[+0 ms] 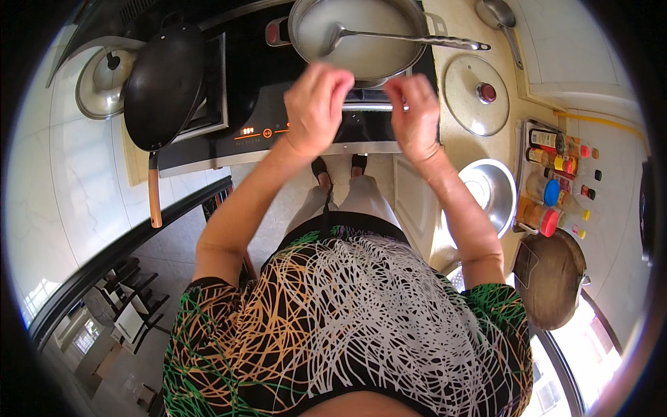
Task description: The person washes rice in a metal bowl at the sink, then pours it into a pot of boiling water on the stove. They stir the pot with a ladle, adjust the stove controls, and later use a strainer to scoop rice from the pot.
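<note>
My left hand [319,104] is raised in front of the near rim of a large metal pot [423,52], its fingertips drawn together and blurred. To its right is my right hand [414,112], also blurred, with fingers bent towards the thumb. A gap separates the two hands. Whether anything small sits between either hand's fingertips cannot be made out. Cloudy whitish liquid [375,21] fills much of the pot. A metal ladle [396,36] rests across it, bowl in the liquid and handle over the right rim.
A black wok [164,88] leans at the left of the cooktop [260,114], its wooden handle [155,193] jutting towards me. On the right counter lie a glass lid [469,99], a steel basin [490,182], a tray of seasoning bottles [552,151] and a round wooden board [552,281].
</note>
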Motion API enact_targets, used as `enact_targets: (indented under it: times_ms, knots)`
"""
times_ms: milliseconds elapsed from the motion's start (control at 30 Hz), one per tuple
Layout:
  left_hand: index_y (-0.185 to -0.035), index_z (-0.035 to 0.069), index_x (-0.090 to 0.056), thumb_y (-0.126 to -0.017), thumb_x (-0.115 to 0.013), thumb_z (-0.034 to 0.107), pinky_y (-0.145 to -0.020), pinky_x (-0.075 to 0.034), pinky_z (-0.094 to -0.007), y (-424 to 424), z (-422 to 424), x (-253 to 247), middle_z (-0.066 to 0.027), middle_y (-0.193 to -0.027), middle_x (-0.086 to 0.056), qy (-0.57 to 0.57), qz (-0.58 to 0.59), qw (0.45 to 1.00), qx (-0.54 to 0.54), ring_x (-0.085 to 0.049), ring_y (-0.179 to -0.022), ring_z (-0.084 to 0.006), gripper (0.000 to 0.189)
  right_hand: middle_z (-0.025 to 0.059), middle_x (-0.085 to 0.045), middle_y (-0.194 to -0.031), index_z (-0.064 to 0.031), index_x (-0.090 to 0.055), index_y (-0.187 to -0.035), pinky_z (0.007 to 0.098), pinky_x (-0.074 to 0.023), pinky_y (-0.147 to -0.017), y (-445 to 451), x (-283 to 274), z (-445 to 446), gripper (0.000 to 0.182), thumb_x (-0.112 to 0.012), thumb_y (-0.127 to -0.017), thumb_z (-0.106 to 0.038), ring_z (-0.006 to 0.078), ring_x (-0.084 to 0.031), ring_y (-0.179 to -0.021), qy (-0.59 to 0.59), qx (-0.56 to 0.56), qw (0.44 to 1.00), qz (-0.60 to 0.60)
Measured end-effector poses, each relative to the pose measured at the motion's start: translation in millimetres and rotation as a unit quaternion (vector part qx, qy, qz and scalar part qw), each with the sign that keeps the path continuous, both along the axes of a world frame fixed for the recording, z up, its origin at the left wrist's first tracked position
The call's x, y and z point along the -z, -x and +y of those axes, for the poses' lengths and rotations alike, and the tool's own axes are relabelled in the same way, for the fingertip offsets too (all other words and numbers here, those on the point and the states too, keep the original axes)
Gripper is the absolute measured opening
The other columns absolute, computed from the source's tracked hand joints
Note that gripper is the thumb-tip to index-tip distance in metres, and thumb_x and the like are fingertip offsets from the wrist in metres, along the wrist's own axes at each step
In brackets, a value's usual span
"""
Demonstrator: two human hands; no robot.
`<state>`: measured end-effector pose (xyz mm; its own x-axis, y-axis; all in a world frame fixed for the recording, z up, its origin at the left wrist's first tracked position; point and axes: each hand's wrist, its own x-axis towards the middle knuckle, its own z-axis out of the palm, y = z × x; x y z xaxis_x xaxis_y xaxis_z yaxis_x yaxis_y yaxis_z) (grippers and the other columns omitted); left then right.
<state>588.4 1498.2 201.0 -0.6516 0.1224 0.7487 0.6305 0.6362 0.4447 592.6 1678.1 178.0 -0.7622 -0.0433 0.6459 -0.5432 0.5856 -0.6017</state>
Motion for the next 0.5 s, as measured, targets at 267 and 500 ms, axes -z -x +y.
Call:
enact_targets:
  times_ms: [267, 500]
  knots:
    - [-0.098, 0.006, -0.069, -0.078, -0.062, -0.001, -0.068, -0.052, -0.0365, 69.0, 5.9, -57.3, -0.0085, -0.095, -0.063, 0.139, -0.042, 0.989, -0.003, -0.065, -0.082, -0.0267, 0.023, 0.0070, -0.067, -0.082, -0.0113, -0.069, -0.083, 0.0402, -0.0415, -0.080, 90.5, -59.4, -1.3, 0.013, -0.063, -0.073, -0.006, 0.0255, -0.061, -0.088, -0.205, 0.090, 0.973, 0.059]
    - [-0.088, 0.008, -0.069, -0.078, -0.071, 0.012, -0.065, -0.049, -0.0336, 34.1, -26.8, -12.8, -0.0053, -0.086, -0.061, 0.081, -0.030, 0.994, 0.070, -0.061, -0.073, -0.0247, 0.010, 0.0088, -0.063, -0.072, -0.0082, -0.067, -0.079, 0.0368, -0.0426, -0.068, 67.2, -35.6, 12.9, 0.006, -0.072, -0.075, -0.012, 0.0265, -0.060, -0.073, -0.148, 0.077, 0.981, 0.098]
